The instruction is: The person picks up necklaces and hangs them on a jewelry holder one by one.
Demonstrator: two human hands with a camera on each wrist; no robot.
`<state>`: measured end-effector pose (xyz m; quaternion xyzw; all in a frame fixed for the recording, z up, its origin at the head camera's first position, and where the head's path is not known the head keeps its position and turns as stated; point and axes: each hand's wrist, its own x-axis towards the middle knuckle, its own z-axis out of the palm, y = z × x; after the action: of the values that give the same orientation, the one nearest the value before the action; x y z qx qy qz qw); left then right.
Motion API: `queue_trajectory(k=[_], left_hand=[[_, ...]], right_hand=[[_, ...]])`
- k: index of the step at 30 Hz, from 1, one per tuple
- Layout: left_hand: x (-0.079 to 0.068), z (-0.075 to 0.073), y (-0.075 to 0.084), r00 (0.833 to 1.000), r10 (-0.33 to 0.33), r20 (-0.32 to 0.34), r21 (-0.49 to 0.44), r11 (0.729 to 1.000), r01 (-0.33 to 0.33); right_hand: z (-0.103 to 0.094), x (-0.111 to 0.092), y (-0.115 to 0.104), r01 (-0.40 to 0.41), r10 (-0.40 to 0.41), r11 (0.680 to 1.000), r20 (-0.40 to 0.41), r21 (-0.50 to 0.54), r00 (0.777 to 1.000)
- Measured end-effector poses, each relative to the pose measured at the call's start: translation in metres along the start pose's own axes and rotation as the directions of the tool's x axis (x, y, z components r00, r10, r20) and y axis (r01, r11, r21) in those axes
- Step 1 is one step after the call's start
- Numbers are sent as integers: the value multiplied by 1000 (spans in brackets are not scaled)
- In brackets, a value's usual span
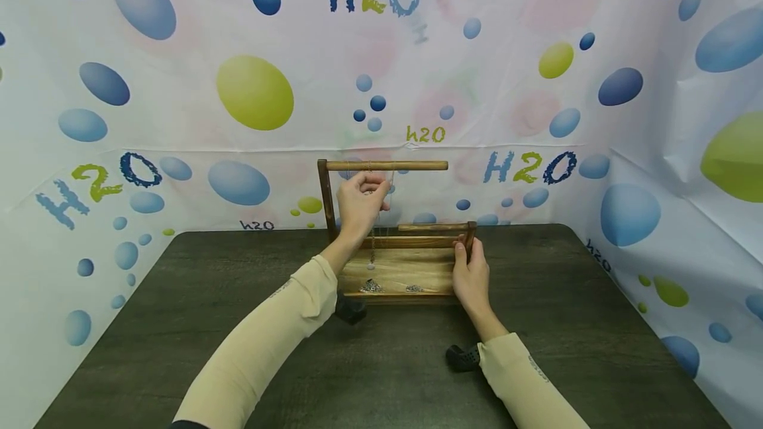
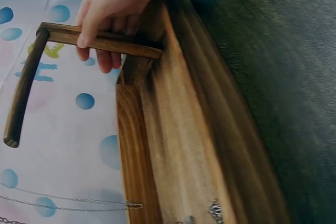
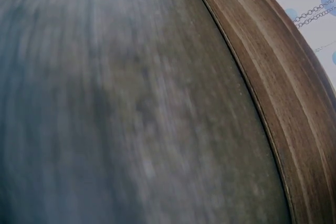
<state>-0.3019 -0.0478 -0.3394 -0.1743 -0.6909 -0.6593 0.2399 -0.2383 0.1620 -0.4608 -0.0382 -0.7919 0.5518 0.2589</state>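
Observation:
A wooden jewelry stand [image 1: 393,242] has a tall post and upper bar [image 1: 411,165] at left, and a lower bar [image 1: 434,226] at right. My left hand [image 1: 362,202] is raised just below the upper bar, thumb and forefinger pinching a thin necklace [image 1: 391,181]. Below that hand dangles a chain with a small round pendant [image 1: 371,266]. My right hand [image 1: 471,277] grips the stand's short right post; the left wrist view shows its fingers [image 2: 105,61] curled round that post [image 2: 131,48]. Fine chains [image 3: 315,14] cross the right wrist view's upper corner.
Two small heaps of silvery jewelry, one at left [image 1: 371,286] and one at right [image 1: 414,288], lie in the stand's tray. The stand is on a dark wood-grain table [image 1: 393,363]. Behind it hangs a white sheet [image 1: 334,38] printed with bubbles.

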Motion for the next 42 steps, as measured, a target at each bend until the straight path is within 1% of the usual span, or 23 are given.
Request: queue_trajectory(k=[7, 16, 21, 26, 33, 37, 42], left_hand=[[-11, -2, -12, 999, -41, 21, 22, 999, 40], [-23, -4, -26, 996, -79, 34, 80, 994, 76], [-29, -6, -34, 992, -114, 49, 136, 985, 106], [-35, -9, -40, 986, -157, 63, 192, 971, 143], [-39, -11, -41, 977, -203, 66, 214, 959, 185], [-41, -13, -44, 974, -218, 69, 234, 952, 196], [-42, -14, -45, 968, -244, 58, 271, 937, 220]], right_hand=[[0, 1, -2, 2, -2, 1000, 9, 4, 1000], [-2, 2, -4, -27, 27, 1000, 45, 6, 999], [-5, 3, -6, -28, 27, 1000, 75, 13, 997], [-7, 5, -9, -51, 50, 999, 110, 8, 993], [-9, 8, -13, -95, 96, 995, 159, -11, 983], [-9, 8, -14, -105, 108, 994, 158, -26, 981], [-5, 8, -17, -134, 135, 991, 121, -14, 983]])
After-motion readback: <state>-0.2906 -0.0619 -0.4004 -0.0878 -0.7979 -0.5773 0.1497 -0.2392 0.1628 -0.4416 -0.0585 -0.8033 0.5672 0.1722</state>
